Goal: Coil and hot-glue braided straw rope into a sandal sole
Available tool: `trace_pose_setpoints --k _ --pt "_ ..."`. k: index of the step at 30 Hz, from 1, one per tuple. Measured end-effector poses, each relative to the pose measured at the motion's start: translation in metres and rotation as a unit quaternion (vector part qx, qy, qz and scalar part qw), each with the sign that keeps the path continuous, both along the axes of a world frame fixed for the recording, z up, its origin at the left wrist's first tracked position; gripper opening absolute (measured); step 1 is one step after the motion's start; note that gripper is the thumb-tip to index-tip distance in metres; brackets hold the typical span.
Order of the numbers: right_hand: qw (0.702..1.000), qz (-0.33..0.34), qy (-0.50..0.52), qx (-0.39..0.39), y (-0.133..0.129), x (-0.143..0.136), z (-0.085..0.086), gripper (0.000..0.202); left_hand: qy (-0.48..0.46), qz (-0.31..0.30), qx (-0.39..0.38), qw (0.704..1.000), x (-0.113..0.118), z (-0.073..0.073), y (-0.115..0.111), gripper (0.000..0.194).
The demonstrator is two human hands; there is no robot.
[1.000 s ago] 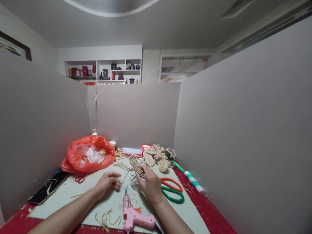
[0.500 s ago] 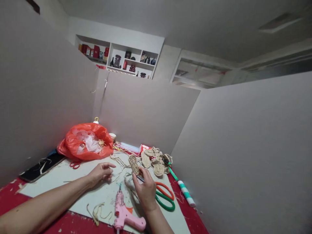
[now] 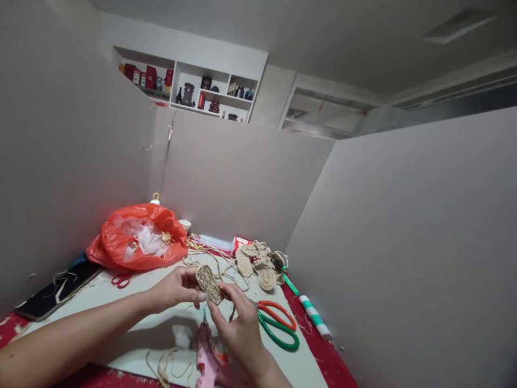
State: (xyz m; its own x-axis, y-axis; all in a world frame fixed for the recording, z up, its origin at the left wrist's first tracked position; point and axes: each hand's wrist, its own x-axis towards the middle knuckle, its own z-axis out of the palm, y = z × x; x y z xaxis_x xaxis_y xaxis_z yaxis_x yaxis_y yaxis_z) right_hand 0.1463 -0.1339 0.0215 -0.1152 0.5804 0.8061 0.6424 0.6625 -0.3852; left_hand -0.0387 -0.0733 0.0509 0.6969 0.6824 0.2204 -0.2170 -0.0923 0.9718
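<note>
A small oval woven straw sole [image 3: 208,284] is held up between both hands above the white board [image 3: 141,337]. My left hand [image 3: 181,288] grips its left edge between thumb and fingers. On the lower right edge, my right hand [image 3: 238,315] pinches it with thumb and forefinger. Just below stands a pink glue gun [image 3: 208,358], partly hidden by my right hand. Large scissors with an orange and a green handle [image 3: 278,326] lie right of my right hand, their blades hidden. Several woven straw pieces [image 3: 262,267] are piled behind.
At the left are a red plastic bag [image 3: 137,237], small red scissors [image 3: 121,279] and a black phone-like slab [image 3: 56,293]. A green-and-white striped roll [image 3: 315,317] lies at the right. Loose straw strands [image 3: 165,366] are in front. Grey partitions [image 3: 238,183] enclose the table.
My left hand has moved right and taken hold of the straw sole. The sole has shifted left and nearer, still in my right hand. The view has shifted slightly.
</note>
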Motion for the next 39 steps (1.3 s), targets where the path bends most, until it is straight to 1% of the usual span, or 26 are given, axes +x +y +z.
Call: trace_pose_setpoints --k 2,6,10,12,14,16,18,20,22,25,27,28,30,31,33,34,36,37,39 --pt "1.0 0.02 -0.012 -0.004 -0.001 -0.004 0.008 0.03 0.002 -0.009 0.0 1.0 -0.007 0.002 0.004 0.033" --pt "0.997 0.06 -0.032 -0.024 0.003 -0.012 0.02 0.031 0.0 -0.028 -0.001 1.0 -0.018 0.004 0.008 0.034" --pt "0.995 0.088 -0.025 -0.04 0.012 -0.018 0.026 0.032 -0.022 -0.012 -0.003 1.0 -0.025 0.01 0.008 0.027" --pt "0.994 0.099 -0.014 -0.039 0.015 -0.02 0.028 0.034 -0.031 0.005 -0.011 0.999 -0.026 0.013 0.007 0.029" --pt "0.994 0.104 0.0 -0.029 0.017 -0.022 0.03 0.039 -0.043 0.017 -0.021 0.999 -0.026 0.015 0.005 0.03" --pt "0.996 0.091 0.018 -0.014 0.018 -0.024 0.032 0.042 -0.053 0.02 -0.025 0.998 -0.026 0.016 0.002 0.03" --pt "0.996 0.08 0.026 0.0 0.018 -0.026 0.033 0.039 -0.058 0.023 -0.027 0.998 -0.026 0.016 0.0 0.027" --pt "0.996 0.085 0.023 0.012 0.017 -0.027 0.033 0.035 -0.059 0.028 -0.034 0.997 -0.026 0.016 -0.003 0.025" --pt "0.995 0.095 0.02 0.022 0.017 -0.027 0.032 0.035 -0.055 0.031 -0.042 0.997 -0.025 0.016 -0.005 0.024" --pt "0.991 0.123 0.043 0.026 0.015 -0.024 0.033 0.038 -0.056 0.013 -0.059 0.997 -0.024 0.017 -0.005 0.026" --pt "0.984 0.154 0.084 -0.006 0.014 -0.02 0.036 0.034 -0.067 -0.012 -0.085 0.994 -0.024 0.018 -0.003 0.03" --pt "0.979 0.161 0.117 -0.036 0.014 -0.018 0.038 0.029 -0.072 -0.025 -0.101 0.992 -0.024 0.019 -0.002 0.033" --pt "0.959 0.153 0.196 -0.133 0.014 -0.015 0.042 0.017 -0.066 -0.047 -0.128 0.989 -0.024 0.018 0.001 0.037" --pt "0.941 0.149 0.235 -0.193 0.014 -0.015 0.045 0.014 -0.055 -0.054 -0.134 0.988 -0.024 0.018 0.002 0.037" --pt "0.888 0.156 0.298 -0.314 0.015 -0.016 0.048 0.019 -0.027 -0.064 -0.13 0.989 -0.024 0.017 0.004 0.035" --pt "0.86 0.17 0.321 -0.359 0.015 -0.017 0.049 0.023 -0.013 -0.067 -0.123 0.99 -0.025 0.016 0.004 0.034" --pt "0.815 0.199 0.355 -0.413 0.017 -0.018 0.049 0.028 0.011 -0.067 -0.109 0.992 -0.026 0.016 0.005 0.031" --pt "0.802 0.206 0.366 -0.426 0.017 -0.019 0.049 0.029 0.02 -0.065 -0.104 0.992 -0.026 0.016 0.006 0.03" --pt "0.791 0.207 0.374 -0.439 0.018 -0.018 0.047 0.029 0.027 -0.056 -0.1 0.993 -0.027 0.016 0.007 0.029"
